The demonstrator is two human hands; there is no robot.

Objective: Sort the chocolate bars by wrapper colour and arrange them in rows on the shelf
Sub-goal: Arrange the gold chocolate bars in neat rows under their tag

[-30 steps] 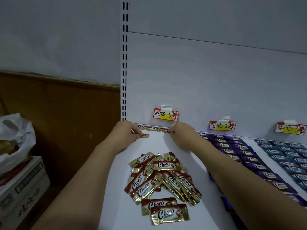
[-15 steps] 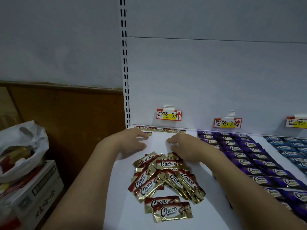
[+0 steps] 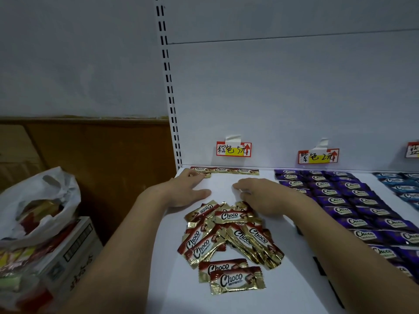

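Far left, off the shelf: white plastic bag (image 3: 43, 200), mouth open, sitting on a cardboard box (image 3: 74, 252). Bag holds yellowish and red packets, too blurred to identify. More coloured packets lie loose in front of the box.

White shelf (image 3: 172, 279), left section: three brown-and-gold bars in a row (image 3: 224, 170) against the back panel, end to end, under the first price tag (image 3: 233, 149). A fourth bar lies just in front of the row's left end.

Left hand (image 3: 186, 191): palm down on the shelf, fingers spread and relaxed, fingertips at that fourth bar; holds nothing.

Loose pile of brown-and-gold bars (image 3: 229, 234) mid-shelf, overlapping; two more lie nearer the camera.

Right hand (image 3: 260, 196): palm down, fingers loosely bent, resting at the pile's far edge; whether it pinches a wrapper, cannot tell.

Right: purple bars (image 3: 353, 209) in tidy rows under the second tag (image 3: 318, 157). Blue bars (image 3: 405, 189) in rows at the frame edge.
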